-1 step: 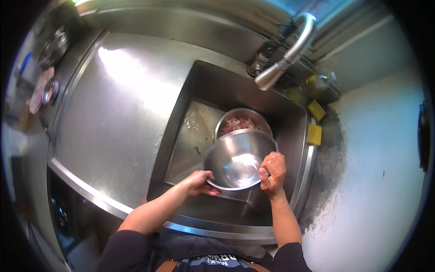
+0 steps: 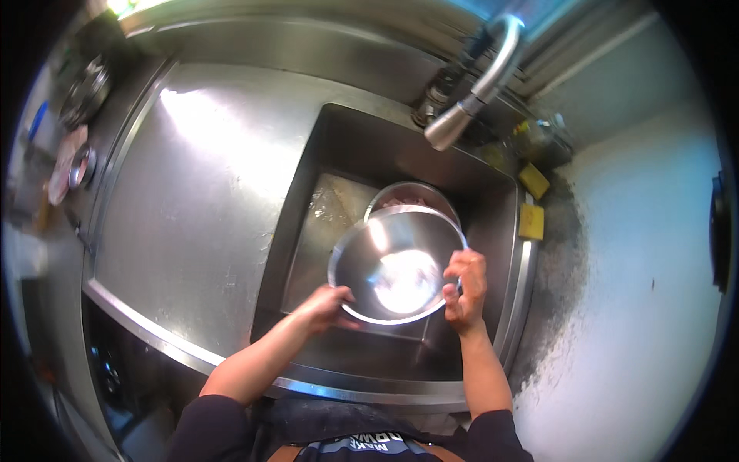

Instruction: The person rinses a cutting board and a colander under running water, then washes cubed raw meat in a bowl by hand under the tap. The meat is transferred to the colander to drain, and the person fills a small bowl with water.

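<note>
Between my two hands a shiny steel mixing bowl (image 2: 358,262) is held over the sink (image 2: 400,150), tilted so that its bright inside shows. No contents are visible in it. My left hand (image 2: 327,308) grips the rim at the lower left, thumb on the inner side. At the right edge my right hand (image 2: 466,291) is closed around the rim. Behind the held bowl, a second steel bowl (image 2: 436,199) rests in the sink with pieces of pale pink raw meat (image 2: 404,203). The held bowl hides most of that meat.
A pull-down faucet (image 2: 454,123) hangs over the sink's back right side. Two yellow sponges, one farther back (image 2: 533,180) and one nearer (image 2: 531,222), lie along the right rim beside a stained wall (image 2: 616,269). A steel drainboard (image 2: 192,200) extends left.
The held bowl has turned its inside more into view and shifted slightly left and up, covering more of the meat. Both hands keep their hold on it.
</note>
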Demonstrator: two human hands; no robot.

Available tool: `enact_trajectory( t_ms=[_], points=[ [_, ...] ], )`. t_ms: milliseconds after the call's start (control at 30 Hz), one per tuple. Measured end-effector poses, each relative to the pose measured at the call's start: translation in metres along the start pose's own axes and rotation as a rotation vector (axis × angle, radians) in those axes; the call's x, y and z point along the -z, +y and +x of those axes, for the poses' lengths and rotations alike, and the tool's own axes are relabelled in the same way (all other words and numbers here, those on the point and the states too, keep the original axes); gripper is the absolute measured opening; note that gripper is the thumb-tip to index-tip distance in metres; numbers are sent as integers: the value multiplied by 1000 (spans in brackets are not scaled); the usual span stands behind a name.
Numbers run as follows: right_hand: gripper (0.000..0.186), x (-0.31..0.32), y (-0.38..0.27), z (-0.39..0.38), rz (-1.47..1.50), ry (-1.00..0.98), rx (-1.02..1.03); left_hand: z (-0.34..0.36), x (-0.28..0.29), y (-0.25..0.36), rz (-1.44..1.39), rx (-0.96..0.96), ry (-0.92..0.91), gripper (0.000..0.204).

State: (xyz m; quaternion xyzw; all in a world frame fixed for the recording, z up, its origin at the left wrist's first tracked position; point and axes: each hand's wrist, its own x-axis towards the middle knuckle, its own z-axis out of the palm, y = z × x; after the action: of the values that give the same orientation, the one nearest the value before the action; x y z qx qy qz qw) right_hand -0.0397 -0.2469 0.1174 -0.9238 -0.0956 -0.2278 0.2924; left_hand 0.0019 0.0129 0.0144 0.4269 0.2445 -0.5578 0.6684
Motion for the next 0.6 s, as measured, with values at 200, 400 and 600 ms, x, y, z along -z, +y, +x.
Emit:
enact_trajectory(
  t_ms=[200,400,600],
  points=[
    [22,-44,103,-107,229,225,-854,-85,50,91,268,-729,359,21],
    [24,-76,114,-175,502,94,-1315,-94,93,169,243,-730,559,19],
    [27,-64,165,-183,338,77,-1264,-77,98,167,-170,-838,653,44]
  ],
)
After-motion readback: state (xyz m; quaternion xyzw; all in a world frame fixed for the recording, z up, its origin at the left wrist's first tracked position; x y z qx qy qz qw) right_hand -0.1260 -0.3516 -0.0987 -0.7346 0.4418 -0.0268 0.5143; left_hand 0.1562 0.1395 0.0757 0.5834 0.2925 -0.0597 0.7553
